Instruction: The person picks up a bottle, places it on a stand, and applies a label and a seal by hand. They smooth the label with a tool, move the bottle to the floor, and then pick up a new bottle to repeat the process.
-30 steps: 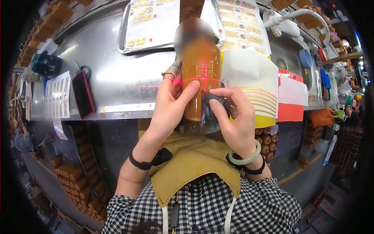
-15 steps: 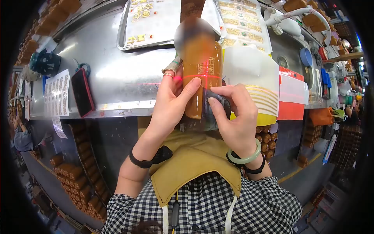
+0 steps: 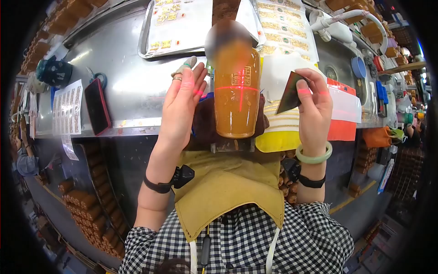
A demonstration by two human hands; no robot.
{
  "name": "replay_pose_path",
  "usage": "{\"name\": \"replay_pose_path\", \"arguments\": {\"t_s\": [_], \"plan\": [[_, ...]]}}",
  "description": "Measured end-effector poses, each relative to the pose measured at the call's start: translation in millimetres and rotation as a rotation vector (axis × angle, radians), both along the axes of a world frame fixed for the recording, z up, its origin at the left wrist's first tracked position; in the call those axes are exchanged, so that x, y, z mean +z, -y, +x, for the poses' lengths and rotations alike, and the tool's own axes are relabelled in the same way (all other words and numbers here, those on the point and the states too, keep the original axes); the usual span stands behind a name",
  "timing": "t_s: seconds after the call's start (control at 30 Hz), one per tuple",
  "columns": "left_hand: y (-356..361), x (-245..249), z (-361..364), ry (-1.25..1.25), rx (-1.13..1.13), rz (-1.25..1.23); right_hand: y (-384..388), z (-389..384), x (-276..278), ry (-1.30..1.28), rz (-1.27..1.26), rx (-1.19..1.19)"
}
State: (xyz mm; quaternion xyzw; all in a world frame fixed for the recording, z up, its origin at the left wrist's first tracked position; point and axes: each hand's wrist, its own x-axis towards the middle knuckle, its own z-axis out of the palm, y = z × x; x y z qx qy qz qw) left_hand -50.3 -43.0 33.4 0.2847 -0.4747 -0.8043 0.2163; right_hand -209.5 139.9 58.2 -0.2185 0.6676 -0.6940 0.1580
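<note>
A glossy brown bottle [image 3: 236, 109] lies on a dark cloth [image 3: 204, 121] in front of me, its upper end blurred. Red laser lines cross on its side, near a gold square seal mark [image 3: 241, 76]. My left hand [image 3: 179, 102] is held open to the left of the bottle, apart from it, with a pale cover on one fingertip. To the right, my right hand [image 3: 315, 98] pinches a thin dark scraper [image 3: 288, 94] between thumb and fingers, above a white sheet with gold stripes [image 3: 287, 119].
Behind the bottle are a metal tray [image 3: 145, 43] with gold decals and a decal sheet [image 3: 285, 27]. A phone [image 3: 96, 107] and a printed sheet [image 3: 67, 109] lie on the left. A faucet [image 3: 346, 16] stands at back right, beyond a red sheet [image 3: 341, 130].
Both hands have come off the bottle, the left moving left and opening, the right moving right and up with the dark scraper. The bottle has stayed in place.
</note>
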Motion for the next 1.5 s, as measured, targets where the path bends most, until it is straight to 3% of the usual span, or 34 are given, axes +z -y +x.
{"name": "replay_pose_path", "arguments": {"t_s": [0.13, 0.33, 0.67, 0.73, 0.83, 0.9, 1.03, 1.37, 1.43, 1.5], "plan": [[-3.2, -1.4, -2.4, -0.004, -0.014, -0.016, 9.8, -0.2, -1.0, 0.166, 0.186, 0.274], [-12.9, -5.6, -14.5, -0.153, -0.053, 0.028, 31.6, 14.4, -15.9, 0.183, 0.230, 0.288], [-20.9, -4.6, -19.1, -0.099, -0.065, -0.046, 31.1, 12.1, -26.1, 0.116, 0.222, 0.256], [-13.7, -13.7, -15.7, -0.074, -0.117, -0.017, 30.8, 10.8, -18.4, 0.324, 0.146, 0.309], [-10.2, -7.4, -19.9, 0.024, -0.218, -0.066, 26.5, 12.5, -19.2, 0.404, -0.054, 0.322], [-7.6, -0.5, -23.9, 0.056, -0.232, 0.052, 24.4, 11.9, -17.6, 0.348, -0.050, 0.359], [-1.9, 0.2, -30.7, 0.069, -0.315, 0.035, 24.5, 15.9, -11.7, 0.340, -0.070, 0.393], [2.9, 1.3, -20.7, 0.101, -0.229, 0.106, 24.1, 5.1, -15.1, 0.353, 0.023, 0.322], [1.6, 6.2, -6.5, -0.101, -0.097, 0.159, 25.5, -0.4, -21.8, 0.380, 0.097, 0.286], [1.0, 19.8, 0.4, -0.134, -0.062, 0.172, 25.7, -7.5, -31.7, 0.514, 0.122, 0.308]]}}
